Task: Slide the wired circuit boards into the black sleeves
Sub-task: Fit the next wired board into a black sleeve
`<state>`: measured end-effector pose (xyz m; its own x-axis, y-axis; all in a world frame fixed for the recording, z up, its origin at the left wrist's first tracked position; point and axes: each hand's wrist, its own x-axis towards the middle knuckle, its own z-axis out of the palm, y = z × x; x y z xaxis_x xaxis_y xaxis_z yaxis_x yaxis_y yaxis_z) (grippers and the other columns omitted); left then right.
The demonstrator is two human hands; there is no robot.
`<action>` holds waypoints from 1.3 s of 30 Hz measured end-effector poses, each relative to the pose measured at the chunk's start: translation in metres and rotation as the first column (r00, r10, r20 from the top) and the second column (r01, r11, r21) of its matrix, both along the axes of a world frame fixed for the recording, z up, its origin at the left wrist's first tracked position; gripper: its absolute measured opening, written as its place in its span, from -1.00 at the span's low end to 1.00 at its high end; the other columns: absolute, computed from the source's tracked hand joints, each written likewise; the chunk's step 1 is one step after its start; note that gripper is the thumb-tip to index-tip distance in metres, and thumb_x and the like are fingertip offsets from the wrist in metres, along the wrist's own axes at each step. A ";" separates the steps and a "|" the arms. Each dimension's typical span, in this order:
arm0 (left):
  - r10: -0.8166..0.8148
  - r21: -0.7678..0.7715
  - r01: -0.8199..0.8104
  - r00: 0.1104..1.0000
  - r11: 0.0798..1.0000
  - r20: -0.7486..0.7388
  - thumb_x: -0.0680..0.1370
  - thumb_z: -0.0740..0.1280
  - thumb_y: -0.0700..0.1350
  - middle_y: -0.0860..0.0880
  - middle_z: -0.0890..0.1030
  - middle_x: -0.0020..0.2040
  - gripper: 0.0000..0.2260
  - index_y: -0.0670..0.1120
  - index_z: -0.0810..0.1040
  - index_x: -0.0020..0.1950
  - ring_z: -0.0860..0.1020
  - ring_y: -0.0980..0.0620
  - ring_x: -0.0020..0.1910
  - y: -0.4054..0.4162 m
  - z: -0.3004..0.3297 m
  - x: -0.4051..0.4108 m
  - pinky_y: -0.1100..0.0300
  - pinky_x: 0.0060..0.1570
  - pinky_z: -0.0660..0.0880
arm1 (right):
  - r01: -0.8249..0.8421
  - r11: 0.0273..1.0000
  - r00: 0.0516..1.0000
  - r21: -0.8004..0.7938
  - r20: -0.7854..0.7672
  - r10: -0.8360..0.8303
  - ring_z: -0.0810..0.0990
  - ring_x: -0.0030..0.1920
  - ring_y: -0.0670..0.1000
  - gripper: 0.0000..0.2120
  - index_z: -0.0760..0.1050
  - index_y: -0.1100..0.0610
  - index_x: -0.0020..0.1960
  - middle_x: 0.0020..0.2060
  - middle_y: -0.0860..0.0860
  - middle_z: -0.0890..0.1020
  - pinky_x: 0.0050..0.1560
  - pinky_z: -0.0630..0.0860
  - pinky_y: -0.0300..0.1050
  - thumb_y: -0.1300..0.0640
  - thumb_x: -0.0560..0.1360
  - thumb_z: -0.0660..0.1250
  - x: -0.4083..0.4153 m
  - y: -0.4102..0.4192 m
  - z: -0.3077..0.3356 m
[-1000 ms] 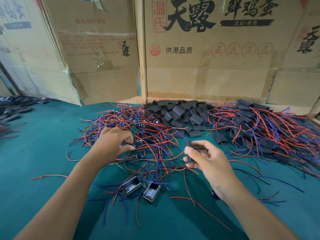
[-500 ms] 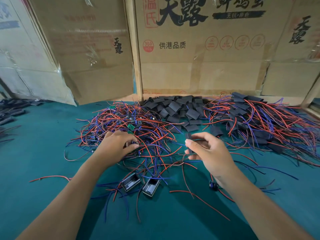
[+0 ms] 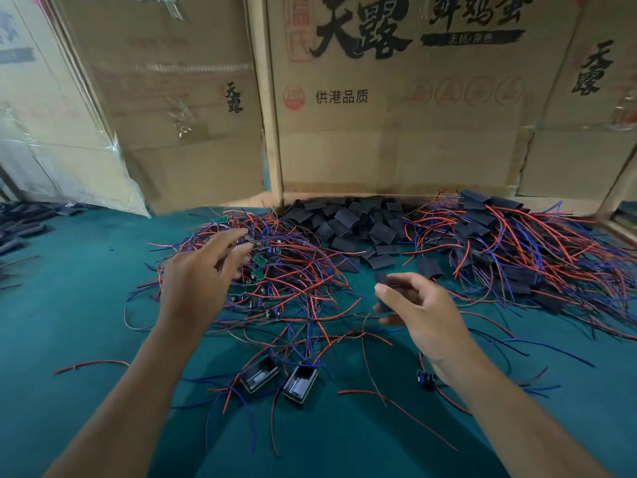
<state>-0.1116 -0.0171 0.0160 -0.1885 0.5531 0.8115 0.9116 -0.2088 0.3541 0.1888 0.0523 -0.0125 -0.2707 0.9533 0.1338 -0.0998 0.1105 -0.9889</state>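
Nearest to us, two small open black housings lie side by side on the green bench, with loose red and blue wires trailing around them. A small dark component sits just beside our right forearm.

A little further out, our right hand pinches a single black sleeve between thumb and curled fingers, holding it upright above the bench. Our left hand hovers over the near edge of the tangle of wired circuit boards, fingers loosely spread and reaching forward; the fingertips are blurred, and we cannot tell whether they touch a wire or board. It appears to hold nothing.

That tangle of red and blue leads, with small green boards showing through, spreads across the middle of the bench. Behind it and to the right lies a heap of loose black sleeves, and further right a second pile, where sleeves are mixed in with red and blue wires.

At the far left edge, a few dark pieces rest on the bench, too blurred to identify. Large cardboard boxes printed with black characters stand along the back of the bench.
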 end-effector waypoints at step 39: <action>-0.468 0.299 0.532 0.215 0.792 0.857 0.52 0.38 -0.14 -0.23 0.64 -0.10 -0.95 -0.04 0.64 -0.08 0.69 -0.05 -0.21 -0.001 0.006 0.044 0.19 -0.14 0.62 | -0.239 0.827 0.831 0.510 0.548 -0.098 0.48 0.16 -0.30 -0.66 0.48 -0.05 0.28 0.14 -0.22 0.57 0.15 0.31 -0.49 0.16 0.54 0.38 -0.002 -0.016 -0.003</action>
